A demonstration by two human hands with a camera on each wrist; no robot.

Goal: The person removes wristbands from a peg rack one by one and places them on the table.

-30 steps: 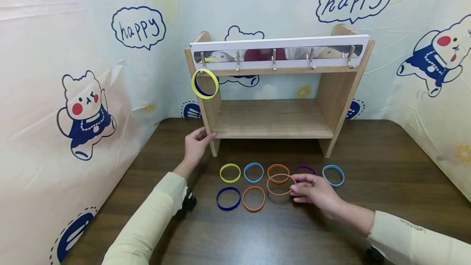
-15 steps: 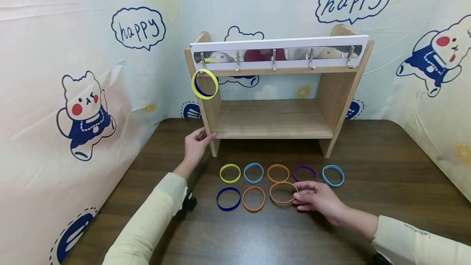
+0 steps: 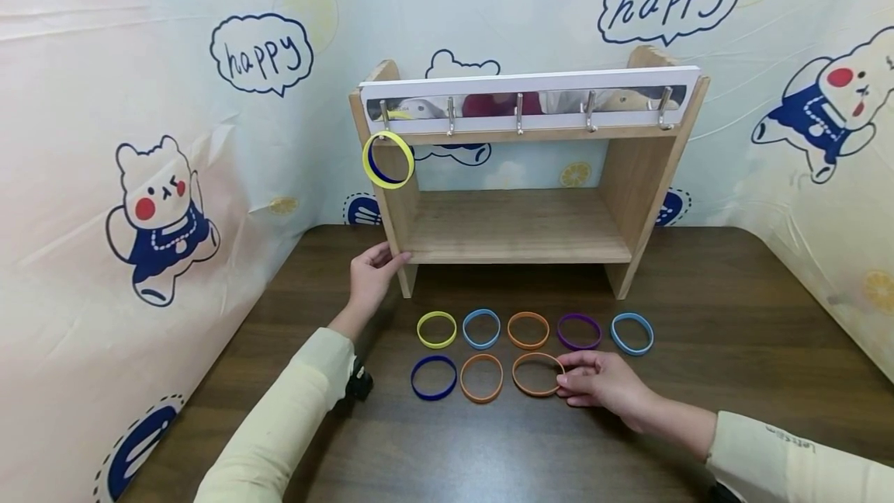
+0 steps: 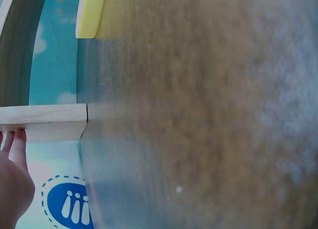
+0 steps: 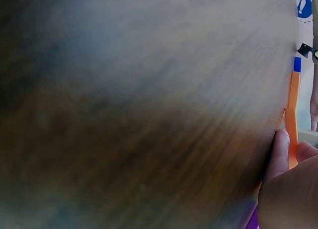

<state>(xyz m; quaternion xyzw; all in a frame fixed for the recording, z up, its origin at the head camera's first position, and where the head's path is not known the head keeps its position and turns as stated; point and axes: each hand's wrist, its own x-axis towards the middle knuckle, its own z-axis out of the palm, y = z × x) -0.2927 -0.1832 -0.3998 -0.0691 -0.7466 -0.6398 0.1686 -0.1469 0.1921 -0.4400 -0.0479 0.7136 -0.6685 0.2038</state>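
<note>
My right hand (image 3: 604,388) pinches an orange silicone wristband (image 3: 536,395) by its right edge, between thumb and fingers. That band lies low, close over the table, in line with another orange band (image 3: 482,400) and a dark blue one (image 3: 434,398). In the right wrist view the fingertips grip the held band side-on. My left hand (image 3: 370,279) holds the lower left side panel of a wooden shelf (image 3: 517,223), its thumb on the front edge. The left wrist view shows those fingers against the panel (image 4: 44,114).
A back row has yellow (image 3: 436,346), light blue (image 3: 482,347), orange (image 3: 528,348), purple (image 3: 580,348) and light blue (image 3: 632,353) wristbands. A hook rail (image 3: 489,127) crosses the shelf top. A yellow band (image 3: 410,169) hangs from its leftmost hook, with dark blue showing inside.
My right hand has brought the orange wristband toward me, away from the back row, and lowered it in line with the front bands. The left hand stays on the shelf.
</note>
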